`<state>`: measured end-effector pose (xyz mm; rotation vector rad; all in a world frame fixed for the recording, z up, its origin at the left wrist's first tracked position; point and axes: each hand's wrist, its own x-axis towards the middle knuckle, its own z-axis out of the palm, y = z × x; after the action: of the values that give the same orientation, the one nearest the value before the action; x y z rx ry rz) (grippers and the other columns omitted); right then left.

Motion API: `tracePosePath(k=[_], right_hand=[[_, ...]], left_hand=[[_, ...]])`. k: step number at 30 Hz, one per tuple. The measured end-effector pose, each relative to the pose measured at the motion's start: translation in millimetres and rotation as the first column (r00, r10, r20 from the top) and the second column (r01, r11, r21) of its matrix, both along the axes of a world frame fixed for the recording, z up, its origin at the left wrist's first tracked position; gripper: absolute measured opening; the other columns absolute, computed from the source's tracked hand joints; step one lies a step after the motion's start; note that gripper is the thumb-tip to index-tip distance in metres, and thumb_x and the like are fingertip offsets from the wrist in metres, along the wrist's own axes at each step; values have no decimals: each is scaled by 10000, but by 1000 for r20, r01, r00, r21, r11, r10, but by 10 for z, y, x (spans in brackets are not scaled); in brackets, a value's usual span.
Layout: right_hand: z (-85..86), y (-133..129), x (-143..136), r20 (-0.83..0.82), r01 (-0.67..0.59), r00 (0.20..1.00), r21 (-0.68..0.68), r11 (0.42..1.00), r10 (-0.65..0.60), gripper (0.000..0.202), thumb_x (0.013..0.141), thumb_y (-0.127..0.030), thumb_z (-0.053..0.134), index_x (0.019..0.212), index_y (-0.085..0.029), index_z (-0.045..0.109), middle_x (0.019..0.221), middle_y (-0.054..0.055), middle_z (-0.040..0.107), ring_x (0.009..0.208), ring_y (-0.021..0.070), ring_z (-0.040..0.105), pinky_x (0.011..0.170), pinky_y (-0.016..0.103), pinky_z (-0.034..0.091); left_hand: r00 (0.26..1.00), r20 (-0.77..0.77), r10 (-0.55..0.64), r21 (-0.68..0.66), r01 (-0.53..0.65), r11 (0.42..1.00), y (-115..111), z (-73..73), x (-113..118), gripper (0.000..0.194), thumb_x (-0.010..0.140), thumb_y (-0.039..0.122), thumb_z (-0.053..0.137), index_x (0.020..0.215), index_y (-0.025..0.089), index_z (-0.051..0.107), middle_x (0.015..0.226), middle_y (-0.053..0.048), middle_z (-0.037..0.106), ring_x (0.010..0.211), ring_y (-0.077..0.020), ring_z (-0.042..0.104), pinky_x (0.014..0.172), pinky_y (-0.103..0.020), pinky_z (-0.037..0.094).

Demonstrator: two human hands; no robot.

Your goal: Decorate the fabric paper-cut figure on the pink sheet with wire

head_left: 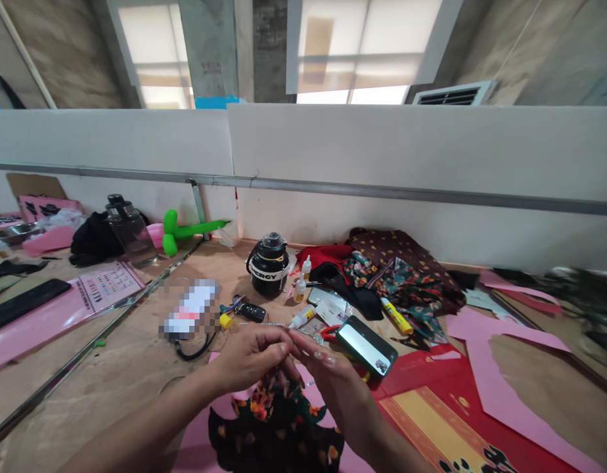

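Both hands meet above a dark floral fabric piece lying just beneath them. The left hand and right hand pinch a thin silvery beaded strand between closed fingertips. Just beyond the right hand lies a dark-cased phone; farther off, a black jug stands on the wooden counter.

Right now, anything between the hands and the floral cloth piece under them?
Nothing visible. Left hand and right hand meet fingertip to fingertip, pinching something too small to identify, directly above the dark floral cloth. The phone lies off to the right, clear of them.
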<state>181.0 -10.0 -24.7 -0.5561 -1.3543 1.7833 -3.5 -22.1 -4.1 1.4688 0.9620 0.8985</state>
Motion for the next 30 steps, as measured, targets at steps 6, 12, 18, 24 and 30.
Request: tracePosePath(k=[6,12,18,24,30], right_hand=[[-45,37,40,178,59,978,266,962,-109,385,895,-479,440,1210,-331,604,1382,9,508,1341,257,346,1128,535,142],[4,19,78,268,65,932,537,841,-243,367,908,-442,450,1260,-388,536,1401,-7,483,1336,254,350,1111,552,200],[-10,21,51,243,49,955,440,897,-172,349,891,-444,476,1211,-370,592,1399,-1,486,1345,255,338,1122,540,163],[-36,20,-29,-86,-63,995,-121,991,53,421,845,-460,434,1152,-280,659,1312,30,576,1300,264,416,1127,513,159],[-42,46,-96,-198,-114,978,-262,958,62,445,782,-454,422,1027,-240,725,1101,68,704,1164,280,548,1094,534,233]], left_hand=[[999,37,-31,-40,32,999,-3,15,21,320,892,422,450,835,132,575,727,-77,724,536,-118,632,473,-185,458],[999,31,-31,-9,31,999,-10,38,35,402,864,511,462,784,134,577,670,-63,703,516,-122,627,475,-194,457],[999,34,-28,-17,28,999,2,25,31,344,863,451,481,789,131,582,667,-64,712,511,-120,629,488,-195,469],[998,57,11,-51,-8,999,9,-16,33,261,861,339,496,787,120,616,685,-73,725,520,-125,635,495,-203,483],[996,86,8,-57,-3,998,13,-32,30,267,853,342,514,801,117,646,685,-74,723,534,-135,647,520,-221,505]])
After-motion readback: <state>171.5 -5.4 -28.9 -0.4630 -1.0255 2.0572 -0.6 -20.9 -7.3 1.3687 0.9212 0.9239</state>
